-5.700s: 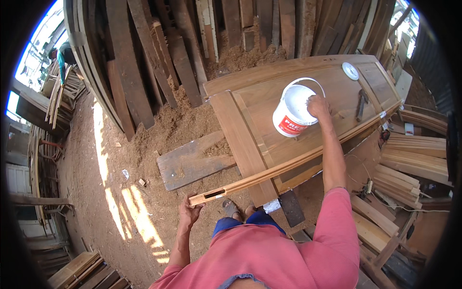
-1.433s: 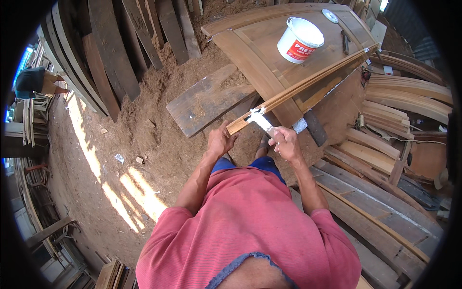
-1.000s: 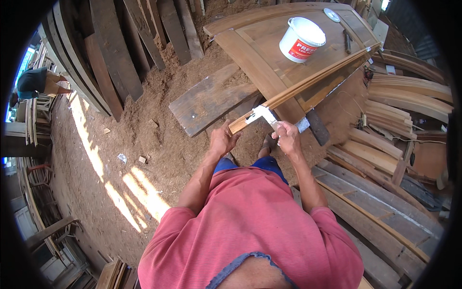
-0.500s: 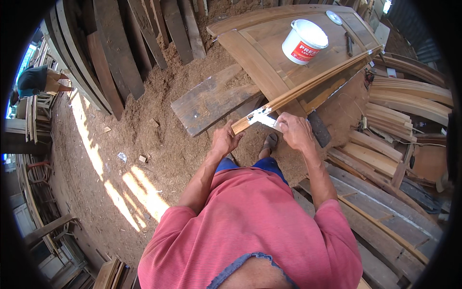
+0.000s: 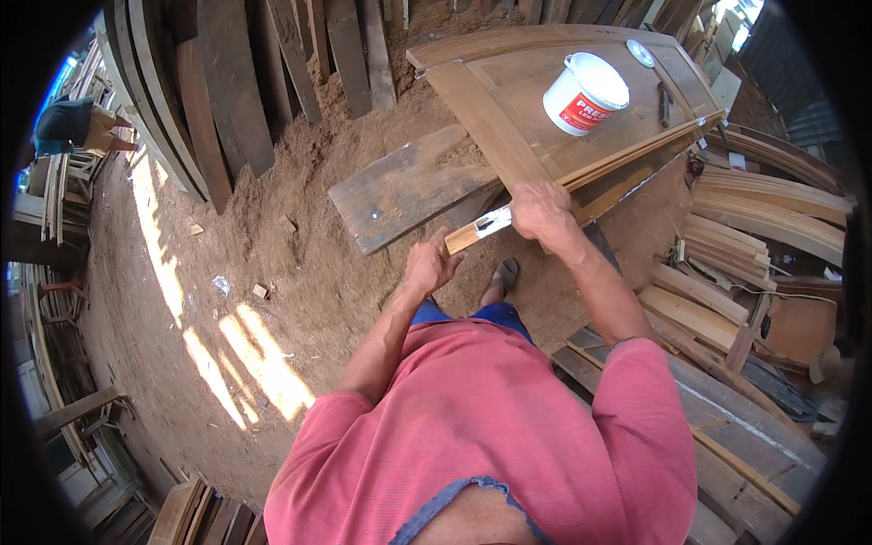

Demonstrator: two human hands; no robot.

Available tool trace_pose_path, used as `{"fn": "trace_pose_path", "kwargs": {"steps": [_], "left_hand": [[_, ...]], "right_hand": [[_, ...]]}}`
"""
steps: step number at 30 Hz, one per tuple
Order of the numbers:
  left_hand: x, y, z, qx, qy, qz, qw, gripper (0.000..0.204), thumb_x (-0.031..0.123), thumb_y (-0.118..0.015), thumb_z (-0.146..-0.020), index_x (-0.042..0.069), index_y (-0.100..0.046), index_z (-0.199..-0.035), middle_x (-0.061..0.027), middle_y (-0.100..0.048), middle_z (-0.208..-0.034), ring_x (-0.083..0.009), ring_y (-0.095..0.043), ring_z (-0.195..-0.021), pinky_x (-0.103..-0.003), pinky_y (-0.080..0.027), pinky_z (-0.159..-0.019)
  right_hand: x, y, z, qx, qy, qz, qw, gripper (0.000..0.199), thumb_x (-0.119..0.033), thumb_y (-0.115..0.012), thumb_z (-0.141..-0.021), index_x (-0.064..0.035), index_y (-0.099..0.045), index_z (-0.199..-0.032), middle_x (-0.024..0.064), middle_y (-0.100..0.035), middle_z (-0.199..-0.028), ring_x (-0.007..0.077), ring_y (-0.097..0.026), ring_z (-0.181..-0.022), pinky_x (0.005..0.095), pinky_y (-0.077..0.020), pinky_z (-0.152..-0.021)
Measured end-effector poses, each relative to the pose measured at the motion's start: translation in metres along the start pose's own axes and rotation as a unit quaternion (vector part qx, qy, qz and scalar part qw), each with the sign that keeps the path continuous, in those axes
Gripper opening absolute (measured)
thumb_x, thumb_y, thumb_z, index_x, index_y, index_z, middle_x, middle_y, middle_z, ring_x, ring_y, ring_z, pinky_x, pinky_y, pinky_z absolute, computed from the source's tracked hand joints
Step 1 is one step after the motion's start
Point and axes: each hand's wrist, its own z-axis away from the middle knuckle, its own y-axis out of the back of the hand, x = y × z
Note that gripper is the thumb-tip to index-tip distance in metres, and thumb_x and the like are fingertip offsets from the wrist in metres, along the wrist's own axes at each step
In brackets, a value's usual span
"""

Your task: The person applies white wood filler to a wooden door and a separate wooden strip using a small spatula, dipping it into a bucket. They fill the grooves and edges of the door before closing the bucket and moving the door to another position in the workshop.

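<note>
A long wooden moulding strip juts toward me from the edge of a wooden door panel. White glue covers part of the strip near its end. My left hand is closed around that near end. Just beyond the glue, my right hand is curled over the strip with its knuckles up. Its fingertips and whatever it grips are hidden underneath. On the panel stands a white bucket with a red label, its top white.
A round white lid and a dark hammer-like tool lie on the panel. A sawdust-covered plank is left of it. Curved timber pieces are stacked at right, boards lean at back left. Another person bends at far left.
My right hand has moved up and slightly left onto the strip, turning knuckles up. The white piece reaching from it to the strip is now out of sight. My left hand keeps its hold.
</note>
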Motion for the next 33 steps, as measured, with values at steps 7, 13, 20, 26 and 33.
{"fn": "trace_pose_path", "kwargs": {"steps": [7,13,20,26,33], "left_hand": [[0.009,0.005,0.004,0.001,-0.003,0.015,1.0,0.052,0.035,-0.078,-0.085,0.014,-0.059,-0.129,-0.0215,-0.072,-0.093,-0.044,-0.068,-0.089,-0.051,-0.055,-0.078],[0.015,0.003,0.013,-0.004,-0.037,-0.02,0.999,0.05,0.022,-0.076,-0.082,0.015,-0.058,-0.128,-0.018,-0.071,-0.107,-0.0408,-0.068,-0.098,-0.05,-0.056,-0.081],[0.007,-0.015,0.021,0.056,-0.201,-0.085,0.974,0.057,0.001,-0.069,-0.072,0.01,-0.056,-0.126,-0.016,-0.063,-0.129,-0.0371,-0.062,-0.117,-0.048,-0.057,-0.089],[0.003,-0.01,0.02,0.029,-0.168,-0.06,0.984,0.059,0.0,-0.068,-0.071,0.012,-0.056,-0.127,-0.0147,-0.064,-0.128,-0.0372,-0.064,-0.113,-0.048,-0.057,-0.087],[0.02,0.002,0.013,-0.001,-0.08,-0.072,0.994,0.054,0.012,-0.075,-0.077,0.018,-0.059,-0.128,-0.0165,-0.072,-0.105,-0.0399,-0.07,-0.093,-0.05,-0.056,-0.078]], "right_hand": [[-0.024,-0.009,0.021,-0.026,0.034,-0.005,0.999,0.019,-0.01,-0.063,-0.075,0.0015,-0.075,-0.085,0.0279,-0.071,-0.09,0.0448,-0.071,-0.092,0.0484,-0.0568,-0.078],[0.011,0.007,0.022,-0.063,-0.021,0.048,0.997,0.021,-0.01,-0.065,-0.075,-0.0004,-0.077,-0.09,0.0265,-0.072,-0.094,0.0423,-0.071,-0.095,0.0473,-0.0565,-0.08],[-0.006,-0.025,0.048,-0.06,0.066,0.003,0.996,0.02,-0.012,-0.061,-0.076,0.0,-0.076,-0.084,0.0279,-0.071,-0.086,0.0446,-0.071,-0.088,0.0487,-0.0571,-0.079],[0.013,-0.02,0.046,-0.022,-0.025,0.019,0.999,0.016,-0.01,-0.066,-0.073,-0.0008,-0.076,-0.083,0.0275,-0.071,-0.086,0.0437,-0.072,-0.086,0.0484,-0.0581,-0.075],[0.012,-0.033,0.027,-0.024,-0.012,-0.017,1.0,0.022,-0.019,-0.063,-0.08,0.0006,-0.073,-0.081,0.0281,-0.07,-0.087,0.0468,-0.068,-0.088,0.0533,-0.0547,-0.08]]}}
